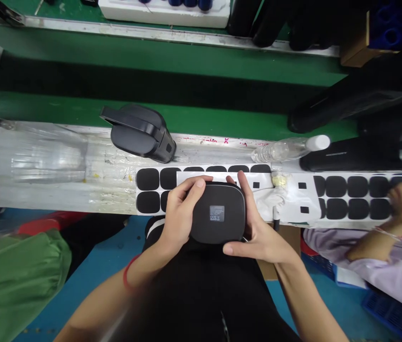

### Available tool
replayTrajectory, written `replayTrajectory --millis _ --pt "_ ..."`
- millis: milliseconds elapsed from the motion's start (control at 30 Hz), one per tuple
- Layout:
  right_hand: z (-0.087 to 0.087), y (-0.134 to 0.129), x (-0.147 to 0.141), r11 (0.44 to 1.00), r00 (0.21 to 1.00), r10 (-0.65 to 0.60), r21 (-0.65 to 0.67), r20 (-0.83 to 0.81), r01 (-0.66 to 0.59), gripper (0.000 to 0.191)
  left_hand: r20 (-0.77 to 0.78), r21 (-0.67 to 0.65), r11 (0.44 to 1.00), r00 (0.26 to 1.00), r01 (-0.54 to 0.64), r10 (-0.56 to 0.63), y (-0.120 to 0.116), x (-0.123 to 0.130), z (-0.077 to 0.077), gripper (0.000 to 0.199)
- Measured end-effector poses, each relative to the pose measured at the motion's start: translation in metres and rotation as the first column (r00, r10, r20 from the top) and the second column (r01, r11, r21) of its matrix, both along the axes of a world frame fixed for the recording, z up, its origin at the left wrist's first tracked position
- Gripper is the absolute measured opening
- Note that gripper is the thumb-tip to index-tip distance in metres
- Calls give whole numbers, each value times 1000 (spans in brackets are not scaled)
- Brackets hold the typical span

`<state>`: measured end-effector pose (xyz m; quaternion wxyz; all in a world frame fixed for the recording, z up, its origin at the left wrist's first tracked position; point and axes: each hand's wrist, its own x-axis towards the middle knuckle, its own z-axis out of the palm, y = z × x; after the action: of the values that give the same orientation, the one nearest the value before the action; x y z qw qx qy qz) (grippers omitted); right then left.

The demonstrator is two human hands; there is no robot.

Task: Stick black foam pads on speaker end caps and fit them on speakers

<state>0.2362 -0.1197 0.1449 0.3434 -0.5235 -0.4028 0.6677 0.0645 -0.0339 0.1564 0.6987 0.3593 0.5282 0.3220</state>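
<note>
Charcoal case [218, 216] sits clamped between my left grip [181, 213] and right grip [254, 228], long axis crosswise, both equally near, over black pads [147, 179] at the worktop [115, 190]'s near edge.

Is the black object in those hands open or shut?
Shut, it seems: the black rounded object shows one unbroken top with a small grey label, no gap or raised lid, held between the left hand and right hand.
</note>
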Motion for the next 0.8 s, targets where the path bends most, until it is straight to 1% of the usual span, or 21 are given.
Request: replayTrajectory --millis 67,100,133,200,233,267,300,333,367,400,433,467,500,533,567,600,633,667,700,733,800 --pt "1 2 0 999 999 -29 -34 -32 27 126 1 30 998 999 52 -52 6 -4 -2 31" --pt "1 3 0 997 996 -57 -49 -62 54 120 30 69 991 993 113 -116 9 -8 -5 32" --pt "2 4 -1 994 991 -93 -61 -99 87 112 73 120 973 976 196 -205 12 -12 -7 42" --pt "4 6 -4 981 969 -185 -95 -166 171 90 149 220 908 907 357 -393 14 -23 -13 80" --pt "6 7 -7 968 954 -239 -122 -182 219 75 170 242 878 873 414 -458 12 -28 -15 94" --pt "8 8 -11 951 939 -295 -151 -177 270 61 179 239 864 855 442 -487 10 -32 -17 97" --pt "9 9 -17 929 924 -351 -178 -148 324 49 173 220 871 861 440 -479 6 -33 -17 91" --pt "11 9 -23 903 909 -405 -194 -96 382 41 152 201 890 885 409 -440 1 -34 -17 77" --pt "11 8 -29 878 894 -448 -203 -32 433 38 122 193 913 915 359 -385 -4 -32 -16 61" --pt "11 6 -35 856 878 -477 -213 23 471 40 89 194 933 942 302 -324 -9 -30 -15 46" --pt "10 4 -40 841 869 -491 -230 57 490 44 68 193 953 966 233 -249 -14 -27 -14 36" --pt "9 1 -44 832 868 -492 -255 69 493 49 78 162 975 984 149 -163 -18 -24 -14 35" --pt "7 -2 -47 831 873 -482 -281 66 480 53 111 80 995 991 61 -70 -21 -21 -15 43" --pt "6 -6 -48 837 885 -461 -301 57 456 57 155 -54 998 988 -17 25 -23 -19 -17 51" --pt "5 -9 -49 851 901 -431 -308 56 426 59 188 -219 973 975 -75 118 -24 -17 -19 55" --pt "6 -13 -49 870 917 -392 -298 68 394 59 207 -376 920 959 -105 194 -25 -16 -21 55" --pt "7 -17 -49 892 934 -346 -275 89 357 59 218 -499 861 946 -102 238 -25 -16 -22 51" --pt "10 -22 -48 915 947 -302 -246 108 319 58 223 -572 815 940 -89 259 -24 -15 -22 44" --pt "12 -27 -48 935 957 -264 -211 117 284 59 228 -604 793 934 -85 274 -24 -16 -20 41" --pt "15 -32 -48 952 965 -235 -173 117 253 62 234 -612 785 927 -94 293 -23 -16 -16 43" --pt "19 -45 -47 978 978 -192 -71 85 198 72 230 -596 792 918 -129 323 -23 -17 -4 64"
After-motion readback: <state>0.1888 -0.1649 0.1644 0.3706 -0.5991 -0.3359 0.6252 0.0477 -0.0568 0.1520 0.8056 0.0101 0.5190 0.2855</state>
